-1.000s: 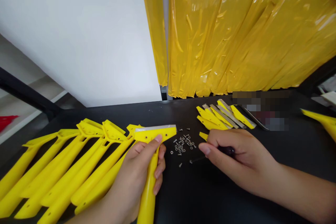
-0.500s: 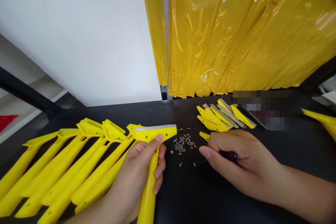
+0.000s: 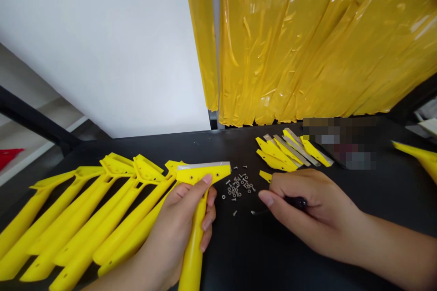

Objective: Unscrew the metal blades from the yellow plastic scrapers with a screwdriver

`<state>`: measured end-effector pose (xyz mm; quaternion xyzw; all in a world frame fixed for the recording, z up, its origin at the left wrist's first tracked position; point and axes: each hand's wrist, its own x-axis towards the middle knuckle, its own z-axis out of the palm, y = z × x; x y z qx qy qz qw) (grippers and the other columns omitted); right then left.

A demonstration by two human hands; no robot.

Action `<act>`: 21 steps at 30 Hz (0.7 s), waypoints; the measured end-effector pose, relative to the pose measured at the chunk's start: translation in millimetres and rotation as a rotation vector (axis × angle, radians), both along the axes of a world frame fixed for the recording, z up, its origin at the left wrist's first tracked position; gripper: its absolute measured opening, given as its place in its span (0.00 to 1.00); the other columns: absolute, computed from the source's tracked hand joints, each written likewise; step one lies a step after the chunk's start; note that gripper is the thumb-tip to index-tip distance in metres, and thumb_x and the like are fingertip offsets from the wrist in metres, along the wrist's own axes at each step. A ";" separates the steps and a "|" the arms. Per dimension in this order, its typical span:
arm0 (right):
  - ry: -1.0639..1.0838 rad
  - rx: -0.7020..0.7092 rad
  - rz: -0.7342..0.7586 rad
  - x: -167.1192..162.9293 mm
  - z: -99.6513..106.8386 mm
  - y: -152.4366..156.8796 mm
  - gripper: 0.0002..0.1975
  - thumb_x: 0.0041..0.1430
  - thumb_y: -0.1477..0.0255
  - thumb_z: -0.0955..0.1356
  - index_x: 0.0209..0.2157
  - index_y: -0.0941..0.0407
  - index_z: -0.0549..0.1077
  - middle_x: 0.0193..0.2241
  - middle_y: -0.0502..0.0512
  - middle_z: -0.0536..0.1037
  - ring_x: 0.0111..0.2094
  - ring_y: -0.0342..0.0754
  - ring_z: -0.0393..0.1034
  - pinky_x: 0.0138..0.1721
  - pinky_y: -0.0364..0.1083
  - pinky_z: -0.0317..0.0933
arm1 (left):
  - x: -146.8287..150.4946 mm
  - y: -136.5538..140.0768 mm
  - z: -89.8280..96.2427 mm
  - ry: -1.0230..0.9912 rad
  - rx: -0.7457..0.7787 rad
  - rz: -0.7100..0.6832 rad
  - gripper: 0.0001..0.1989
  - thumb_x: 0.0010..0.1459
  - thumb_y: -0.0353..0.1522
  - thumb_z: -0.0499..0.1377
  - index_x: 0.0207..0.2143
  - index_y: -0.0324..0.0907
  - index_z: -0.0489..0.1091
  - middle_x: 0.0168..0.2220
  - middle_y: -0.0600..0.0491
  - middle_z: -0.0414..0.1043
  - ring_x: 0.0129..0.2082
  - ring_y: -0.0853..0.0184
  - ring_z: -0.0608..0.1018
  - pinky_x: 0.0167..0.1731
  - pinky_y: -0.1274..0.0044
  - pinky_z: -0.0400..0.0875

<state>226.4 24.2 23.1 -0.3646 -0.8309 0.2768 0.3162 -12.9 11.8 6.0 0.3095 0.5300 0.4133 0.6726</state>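
My left hand (image 3: 186,218) is wrapped round the handle of a yellow plastic scraper (image 3: 193,259). Its thumb presses on the head, where a metal blade (image 3: 205,165) lies along the top edge and small holes show. My right hand (image 3: 310,209) is closed round a screwdriver (image 3: 297,202) with a black handle and a thin dark shaft. The shaft's tip meets a small screw (image 3: 252,213) on the black table. Between the hands lies a scatter of small screws and nuts (image 3: 235,187). A yellow plastic piece (image 3: 265,176) shows partly behind my right hand.
Several yellow scraper handles (image 3: 78,218) lie in a row at the left of the black table (image 3: 246,254). Yellow plates and metal blades (image 3: 293,148) are piled at the back right. Yellow plastic sheeting (image 3: 307,45) hangs behind. Another yellow part (image 3: 418,157) is at the right edge.
Almost nothing differs. The scraper in my left hand has shifted very slightly to the right, and the screwdriver tip stays at the small screw.
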 end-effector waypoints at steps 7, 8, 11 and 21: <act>0.011 0.008 -0.024 -0.6 0.7 0.4 0.22 0.75 0.69 0.65 0.25 0.54 0.55 0.20 0.43 0.54 0.21 0.40 0.49 0.23 0.44 0.46 | -0.2 -1.1 0.9 0.011 -0.005 0.003 0.21 0.64 0.48 0.64 0.26 0.43 0.68 0.15 0.60 0.61 0.11 0.75 0.59 0.10 0.84 0.58; 0.014 0.005 -0.026 -0.6 0.4 0.2 0.22 0.75 0.69 0.65 0.25 0.54 0.55 0.20 0.43 0.54 0.21 0.39 0.49 0.23 0.44 0.46 | -0.1 -0.9 1.1 0.015 -0.003 0.002 0.21 0.64 0.48 0.64 0.25 0.43 0.68 0.15 0.60 0.61 0.11 0.75 0.59 0.10 0.84 0.57; 0.020 0.003 -0.028 -0.3 0.2 -0.7 0.23 0.75 0.69 0.65 0.25 0.54 0.54 0.20 0.43 0.54 0.21 0.39 0.48 0.23 0.44 0.46 | -0.2 0.2 1.0 0.020 -0.004 -0.006 0.21 0.63 0.48 0.64 0.26 0.43 0.68 0.15 0.60 0.61 0.11 0.75 0.59 0.10 0.84 0.58; 0.328 -0.022 -0.261 2.4 16.7 -8.9 0.19 0.74 0.64 0.67 0.27 0.52 0.71 0.21 0.47 0.66 0.22 0.42 0.58 0.23 0.45 0.53 | -0.2 -8.0 4.4 0.016 -0.094 -0.111 0.19 0.64 0.44 0.64 0.26 0.42 0.70 0.16 0.58 0.62 0.13 0.75 0.59 0.14 0.84 0.53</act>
